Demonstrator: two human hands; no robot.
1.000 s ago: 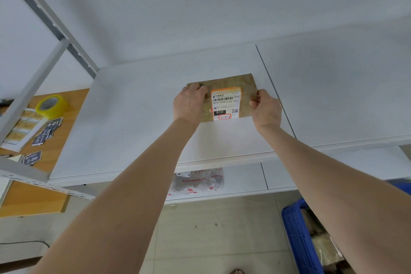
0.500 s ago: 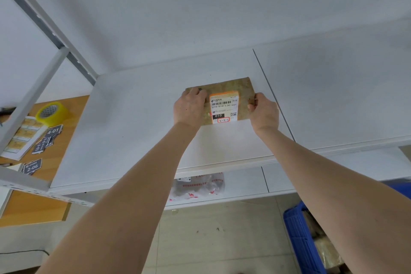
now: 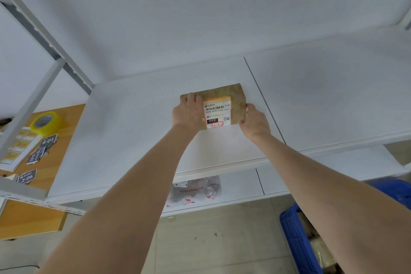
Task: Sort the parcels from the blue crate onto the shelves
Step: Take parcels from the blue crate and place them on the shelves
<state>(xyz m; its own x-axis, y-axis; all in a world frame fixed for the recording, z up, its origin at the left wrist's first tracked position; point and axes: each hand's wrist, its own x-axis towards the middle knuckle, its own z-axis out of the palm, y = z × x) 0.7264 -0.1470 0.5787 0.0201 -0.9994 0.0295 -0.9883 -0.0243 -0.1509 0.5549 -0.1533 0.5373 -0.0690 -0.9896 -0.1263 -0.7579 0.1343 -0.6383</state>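
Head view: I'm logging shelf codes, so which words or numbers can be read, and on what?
"010-010-L30-551": label on the parcel, under the barcode.
"010": same label, black box.
"4-01": dark tag on the desk.
"2-06": another dark tag.
Red-boxed handwriting, the label's small print and the plastic bag's print: too blurred.

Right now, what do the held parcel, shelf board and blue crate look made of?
parcel: mottled brown matte wrap, likely kraft paper or a padded mailer; printed paper label.
shelf board: smooth matte white, laminate or painted metal, cannot tell.
blue crate: ribbed wall, likely moulded plastic.
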